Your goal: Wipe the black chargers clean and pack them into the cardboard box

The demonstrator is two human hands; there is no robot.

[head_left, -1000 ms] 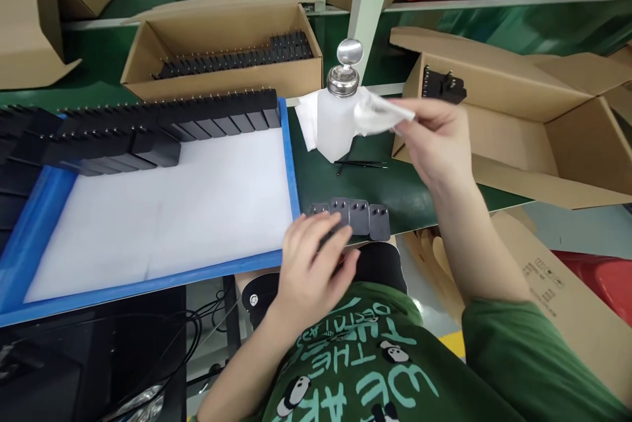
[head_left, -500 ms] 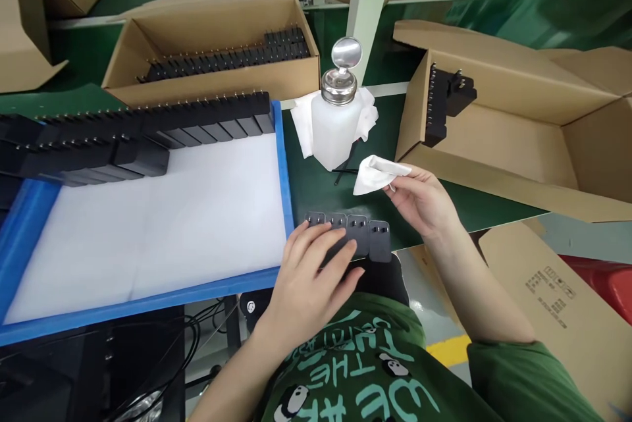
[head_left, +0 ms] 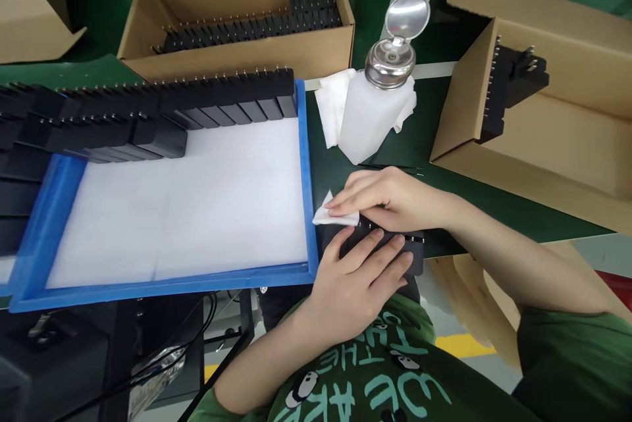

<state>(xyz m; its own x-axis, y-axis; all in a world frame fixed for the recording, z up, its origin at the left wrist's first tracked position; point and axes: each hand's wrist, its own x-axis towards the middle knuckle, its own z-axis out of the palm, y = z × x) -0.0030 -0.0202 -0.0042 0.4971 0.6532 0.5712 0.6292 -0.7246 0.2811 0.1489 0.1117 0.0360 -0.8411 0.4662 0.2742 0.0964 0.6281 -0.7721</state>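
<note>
Head view, near frame centre: the right hand (head_left: 399,198) pinches a white cloth (head_left: 323,216) at the left end of the black adapters (head_left: 416,254); the left hand (head_left: 348,287), fingers spread, unclenched, lies over them.

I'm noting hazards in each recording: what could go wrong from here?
The bottle stands just beyond the right hand, which holds a white wipe; its lid is flipped open, so a knock might tip it and spill any contents.

The black adapters under the left hand lie at the table's near edge; an uneven push could slide one off.
</note>
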